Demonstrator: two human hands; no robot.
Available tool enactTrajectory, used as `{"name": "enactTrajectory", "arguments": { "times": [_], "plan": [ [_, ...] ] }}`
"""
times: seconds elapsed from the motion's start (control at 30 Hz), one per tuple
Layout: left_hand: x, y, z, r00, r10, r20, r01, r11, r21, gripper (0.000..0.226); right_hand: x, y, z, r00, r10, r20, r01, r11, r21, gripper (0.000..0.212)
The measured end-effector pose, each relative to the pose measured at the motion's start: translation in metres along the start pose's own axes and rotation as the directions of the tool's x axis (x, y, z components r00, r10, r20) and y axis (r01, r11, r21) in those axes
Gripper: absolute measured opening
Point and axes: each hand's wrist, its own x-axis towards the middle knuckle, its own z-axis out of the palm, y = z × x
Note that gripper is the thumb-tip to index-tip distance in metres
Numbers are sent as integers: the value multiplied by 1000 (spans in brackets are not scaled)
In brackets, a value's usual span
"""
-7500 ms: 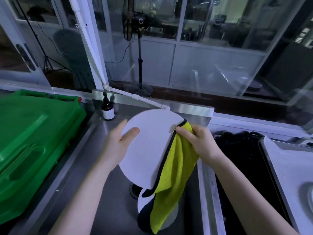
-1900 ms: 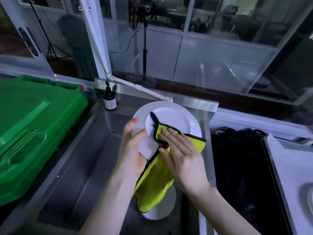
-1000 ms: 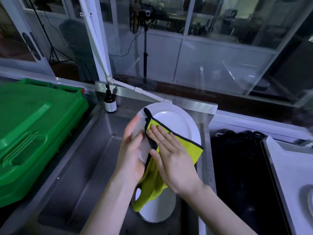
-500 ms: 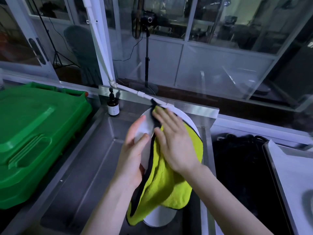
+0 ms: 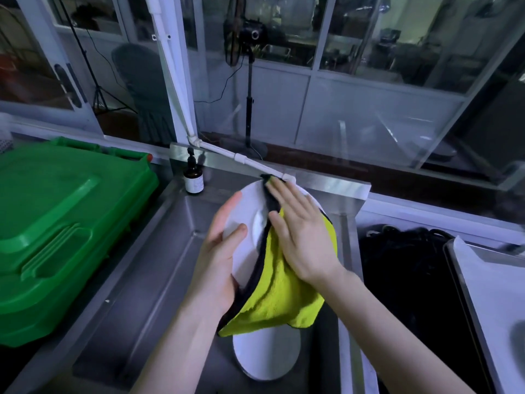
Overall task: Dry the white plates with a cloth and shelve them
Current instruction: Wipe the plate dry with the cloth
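Observation:
Over the steel sink (image 5: 147, 280) I hold a white plate (image 5: 250, 211), tilted with its face toward me. My left hand (image 5: 220, 260) grips its left rim, thumb on the face. My right hand (image 5: 301, 237) lies flat on a yellow cloth with a black edge (image 5: 275, 297) and presses it against the plate's face; the fingertips reach the plate's top rim. The cloth hangs below the plate and hides its lower right part. A second white plate (image 5: 267, 356) lies in the sink basin below.
A green plastic crate lid (image 5: 56, 223) fills the counter at the left. A small brown bottle (image 5: 194, 180) stands at the sink's back left corner. A white pipe (image 5: 244, 160) runs down to the sink's back edge. A black basin (image 5: 406, 294) and a steel tray (image 5: 494, 302) lie at the right.
My right hand has slid the cloth from the plate's lower middle up to its top rim, wiping the face. Earlier the plate showed its back; it now faces me.

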Motion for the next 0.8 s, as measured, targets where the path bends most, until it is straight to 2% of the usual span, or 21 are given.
{"name": "enactTrajectory", "arguments": {
  "times": [0.07,0.17,0.23,0.3,0.37,0.43,0.5,0.57,0.67,0.8],
  "plan": [
    [2,-3,1,999,-6,36,7,1000,-9,52,-1,-8,2,985,-145,88,151,987,-61,51],
    [4,-7,0,999,-28,36,30,998,-60,50,9,-4,-3,976,-175,132,192,972,-134,50],
    [5,-8,-2,998,-59,8,59,994,-88,51,16,3,-6,993,-92,77,103,982,-157,48],
    [6,-7,-6,995,-84,-45,79,993,-90,48,21,14,-9,997,83,1,-83,989,-125,46],
    [8,-7,-12,991,-99,-93,88,989,-116,46,16,25,-8,958,286,-31,-286,958,3,45],
    [11,-7,-17,984,-115,-139,89,980,-177,46,-3,28,-4,931,361,-57,-348,923,165,43],
    [16,-8,-19,981,-110,-160,70,969,-237,45,-26,21,3,936,328,-131,-285,921,267,43],
    [20,-8,-18,980,-105,-171,58,964,-259,44,-48,11,12,948,255,-192,-204,947,250,46],
    [24,-7,-12,977,-121,-178,73,965,-253,47,-64,-4,23,983,55,-178,-39,995,89,47],
    [26,-10,-1,974,-163,-157,113,951,-288,45,-57,-26,37,982,-164,-93,153,982,-110,46]
  ]
}}
